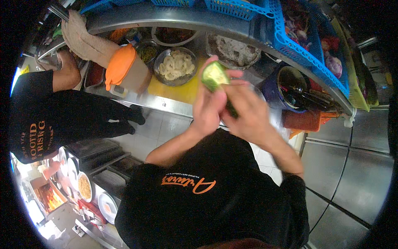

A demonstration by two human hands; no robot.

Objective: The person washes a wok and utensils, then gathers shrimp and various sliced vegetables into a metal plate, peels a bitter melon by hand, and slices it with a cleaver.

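Observation:
Both hands are raised over the counter, close together and blurred. A green-skinned vegetable, possibly a cucumber, shows its pale cut end [215,74] above them, and more dark green skin shows between the palms. My left hand [206,107] holds it from the left side, fingers behind it. My right hand [248,109] wraps around its lower part. Whether a tool is also in the right hand cannot be seen. Behind the hands lies a yellow cutting board [164,90], with a metal bowl of pale sliced pieces [176,67] on it.
A container with an orange lid [120,67] stands left of the board. A floured tray [234,51] lies behind the hands, a dark blue container of utensils [290,88] to the right. Blue baskets [311,62] line the shelf above. A co-worker [34,118] stands at the left.

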